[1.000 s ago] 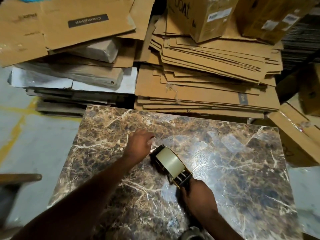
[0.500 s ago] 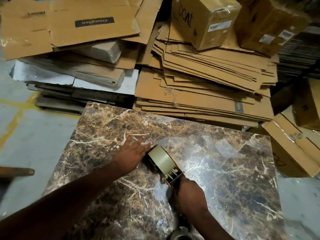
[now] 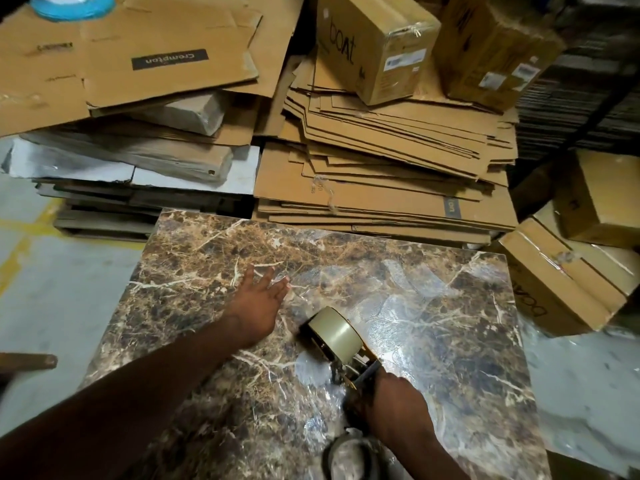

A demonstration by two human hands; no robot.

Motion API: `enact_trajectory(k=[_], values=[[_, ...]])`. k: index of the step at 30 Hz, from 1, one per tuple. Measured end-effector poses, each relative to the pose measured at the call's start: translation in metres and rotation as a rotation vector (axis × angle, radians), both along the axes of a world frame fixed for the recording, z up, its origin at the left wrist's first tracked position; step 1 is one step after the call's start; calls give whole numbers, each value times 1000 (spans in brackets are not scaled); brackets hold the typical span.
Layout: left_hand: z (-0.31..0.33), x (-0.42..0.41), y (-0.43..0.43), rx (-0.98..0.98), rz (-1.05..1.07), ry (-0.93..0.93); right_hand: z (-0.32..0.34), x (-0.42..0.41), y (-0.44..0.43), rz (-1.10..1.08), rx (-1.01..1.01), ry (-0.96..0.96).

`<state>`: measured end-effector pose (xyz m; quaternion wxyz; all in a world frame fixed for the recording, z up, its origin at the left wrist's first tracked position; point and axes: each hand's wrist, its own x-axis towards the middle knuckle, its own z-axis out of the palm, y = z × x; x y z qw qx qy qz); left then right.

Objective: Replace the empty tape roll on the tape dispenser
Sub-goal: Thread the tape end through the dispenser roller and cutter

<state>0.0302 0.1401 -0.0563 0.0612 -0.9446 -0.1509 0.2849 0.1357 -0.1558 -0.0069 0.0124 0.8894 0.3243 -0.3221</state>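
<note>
A hand-held tape dispenser (image 3: 349, 362) lies low over the brown marble-pattern table (image 3: 450, 341), with a full pale roll of clear tape (image 3: 331, 330) mounted on it. My right hand (image 3: 391, 407) is closed around the dispenser's handle at the near end. My left hand (image 3: 258, 299) rests flat on the table, fingers spread, a little to the left of the roll and apart from it. A strip of clear tape looks stuck on the table by the dispenser. A grey ring-shaped object (image 3: 349, 455), possibly the empty core, sits at the near edge, blurred.
Stacks of flattened cardboard (image 3: 381, 174) pile up right behind the table. Sealed cartons (image 3: 377, 43) stand on top of them, and more boxes (image 3: 568, 282) crowd the right side. Grey floor (image 3: 52, 289) with a yellow line lies to the left.
My left hand let go of the roll's front, opened, and slid forward-left onto the table. The dispenser, still held by my right hand, drew back toward me.
</note>
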Motion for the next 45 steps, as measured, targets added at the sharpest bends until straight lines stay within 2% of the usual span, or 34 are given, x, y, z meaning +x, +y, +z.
enact_trajectory(k=[6, 11, 14, 18, 26, 32, 39, 42, 45], values=[[2, 11, -16, -24, 151, 3, 11, -7, -60, -139, -24, 67], [-2, 34, -50, -92, 391, -49, 15, -8, -68, -77, -52, 71], [-15, 32, -67, -146, 300, -139, 20, -7, -63, -44, -83, 31], [-22, 30, -74, -257, 277, -130, 23, -5, -52, 45, -127, -26], [-15, 31, -76, -224, 298, -107, 37, -6, -15, 81, -173, -114], [-18, 36, -76, -269, 326, -91, 56, -5, -52, 41, -264, -116], [-13, 28, -71, -286, 329, -162, 62, -6, -68, 10, -257, -113], [0, 21, -73, -463, 437, -366, 63, -3, -70, -36, -175, -68], [31, 16, -88, -895, 761, -542, 66, -2, -57, -169, -53, 100]])
